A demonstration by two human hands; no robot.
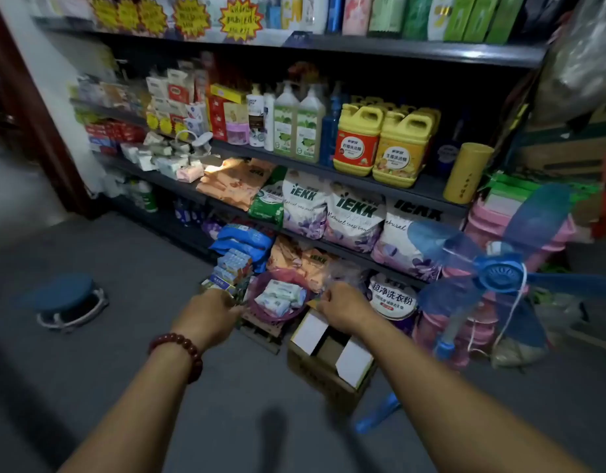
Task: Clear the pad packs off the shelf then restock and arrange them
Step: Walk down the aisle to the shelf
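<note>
Hands well apart, both reaching forward and down: left hand (211,310) at the left rim of a pink basket (277,318), right hand (341,303) at its right rim, basket squarely between the two. Fingers of both curled and turned away from the camera; a grip on the rim likely but not resolvable, so clamped versus merely touching left undecided. Pad packs (277,297), pale with green print, heaped inside the basket, just ahead of and between the hands, about level with the knuckles, nearer neither hand by any clear margin. Long axis of the heap roughly parallel to the line joining the hands. Stack of blue cartons (231,268) just beyond the left hand, close against the basket's left side; contact not discernible. Open cardboard box (329,356) directly beneath the right wrist, flaps raised. Shelf board (349,256) above and beyond both hands, loaded with detergent bags. Probable coming move, judged from this layout alone: a two-handed lift of the basket toward the body, with clearance needed past the cartons on the left.
</note>
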